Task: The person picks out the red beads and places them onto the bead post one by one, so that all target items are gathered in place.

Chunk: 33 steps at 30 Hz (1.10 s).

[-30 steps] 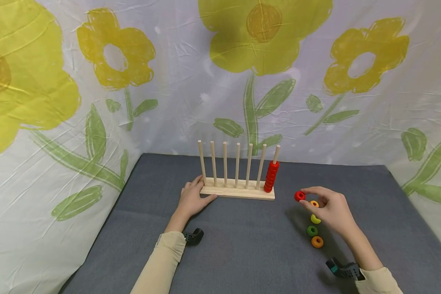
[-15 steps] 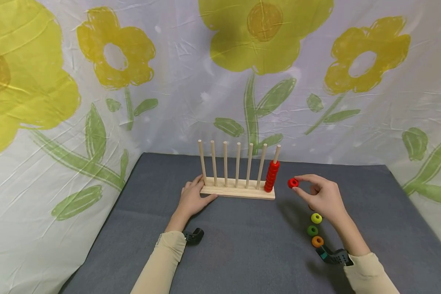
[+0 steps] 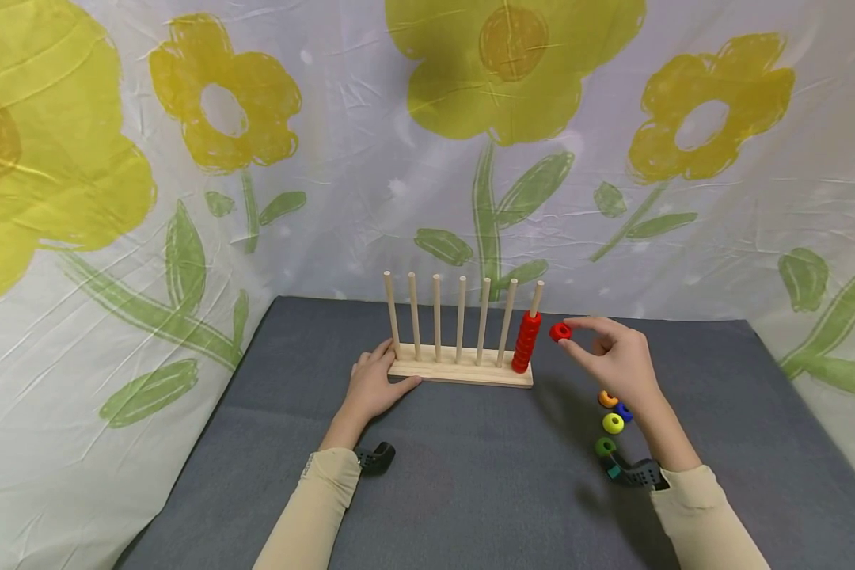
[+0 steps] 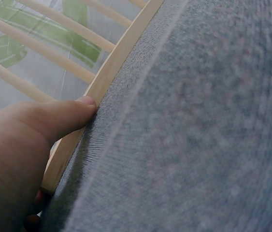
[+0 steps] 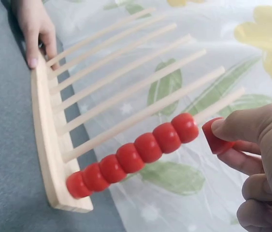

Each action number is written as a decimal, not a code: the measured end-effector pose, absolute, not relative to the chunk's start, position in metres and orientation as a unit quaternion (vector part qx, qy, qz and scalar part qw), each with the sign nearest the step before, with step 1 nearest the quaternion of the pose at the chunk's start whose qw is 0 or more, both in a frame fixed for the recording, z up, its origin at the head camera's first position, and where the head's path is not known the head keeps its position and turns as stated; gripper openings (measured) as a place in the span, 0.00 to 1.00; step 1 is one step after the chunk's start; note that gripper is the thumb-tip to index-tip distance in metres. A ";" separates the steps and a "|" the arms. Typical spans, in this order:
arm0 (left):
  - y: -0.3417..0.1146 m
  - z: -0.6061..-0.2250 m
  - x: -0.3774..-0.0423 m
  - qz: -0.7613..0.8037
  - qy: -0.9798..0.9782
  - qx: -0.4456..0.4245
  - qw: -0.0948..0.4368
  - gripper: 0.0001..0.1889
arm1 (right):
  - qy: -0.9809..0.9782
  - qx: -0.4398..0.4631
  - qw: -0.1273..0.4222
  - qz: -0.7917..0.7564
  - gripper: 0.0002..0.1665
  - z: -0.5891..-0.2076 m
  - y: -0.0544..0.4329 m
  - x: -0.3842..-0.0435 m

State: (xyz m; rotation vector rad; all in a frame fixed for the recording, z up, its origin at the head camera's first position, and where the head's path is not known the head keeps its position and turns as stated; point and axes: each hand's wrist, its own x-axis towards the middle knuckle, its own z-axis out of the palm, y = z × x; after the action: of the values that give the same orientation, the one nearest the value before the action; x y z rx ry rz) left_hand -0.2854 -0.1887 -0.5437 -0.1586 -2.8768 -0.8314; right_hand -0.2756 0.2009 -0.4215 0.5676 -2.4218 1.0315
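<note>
A wooden peg rack [image 3: 463,370] with several upright pegs stands on the table. Its rightmost peg bears a stack of red beads [image 3: 526,344], the peg's tip bare above them. My left hand [image 3: 370,388] grips the left end of the base. In the left wrist view, the thumb [image 4: 78,116] lies on the base's front edge; the other fingers are mostly hidden. Between thumb and fingers my right hand [image 3: 616,356] pinches a red bead [image 3: 560,332], in the air just right of the stack. The right wrist view shows this pinched bead [image 5: 216,137] close to the peg's upper end, apart from it.
Loose beads lie on the dark cloth below my right hand: orange [image 3: 608,400], blue [image 3: 623,412], yellow [image 3: 613,423] and green [image 3: 605,446], the green one partly behind the wrist strap. A flowered curtain [image 3: 356,222] hangs behind the table.
My right hand has carried the red bead up and left, toward the stack. The blue bead has come into view, while the nearest orange one is now hidden. My left hand stays put.
</note>
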 end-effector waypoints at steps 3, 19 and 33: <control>-0.189 -0.544 -0.285 -0.275 -0.957 -0.056 0.075 0.44 | -0.876 0.207 0.229 0.370 0.15 -0.417 0.198 -0.279; -0.189 -0.543 -0.285 -0.281 -0.954 -0.061 0.081 0.44 | -0.864 0.209 0.229 0.398 0.16 -0.390 0.185 -0.289; -0.189 -0.541 -0.284 -0.280 -0.955 -0.059 0.072 0.44 | -0.841 0.214 0.262 0.421 0.18 -0.368 0.173 -0.295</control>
State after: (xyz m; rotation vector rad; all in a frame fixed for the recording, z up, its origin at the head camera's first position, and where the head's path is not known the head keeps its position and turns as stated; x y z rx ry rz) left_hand -0.2839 -0.1891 -0.5411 -0.1777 -2.8707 -0.8416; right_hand -0.2951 0.1725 -0.3685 0.5793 -2.2759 1.1396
